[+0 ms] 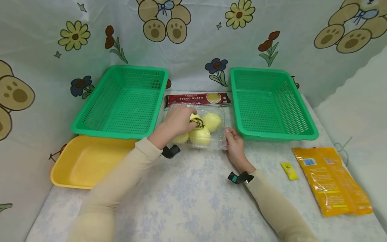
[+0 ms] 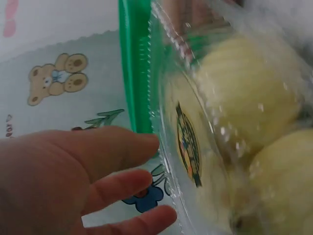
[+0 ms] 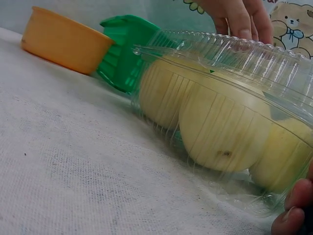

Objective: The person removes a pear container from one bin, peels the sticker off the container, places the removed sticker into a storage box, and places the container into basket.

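Transparent clamshell box (image 1: 208,146) sits mid-surface (image 1: 193,195), between the left green basket (image 1: 105,134) and the right green basket (image 1: 278,136), just on the near side of a red PRIMO GUSTO pack (image 1: 198,99). Pale yellow round fruits (image 1: 201,136) inside, visible through the plastic; round sticker (image 1: 198,123) on the lid. Can't tell if the lid is fully latched. Left hand (image 1: 178,121) is over the left part of the lid, fingers loose and spread, tips at the lid, not wrapped round anything. Right hand (image 1: 235,147) is at the box's right end, fingertips touching the near corner; can't tell whether they grip it or only steady it. Black strap (image 1: 241,177) on the right wrist, another black piece (image 1: 171,152) by the left wrist. Yellow tub (image 1: 87,161) near side of the left basket, partly behind the left sleeve (image 1: 121,183). Far right: small yellow packet (image 1: 289,171) beside a big orange bag (image 1: 332,181), both flat on the surface.
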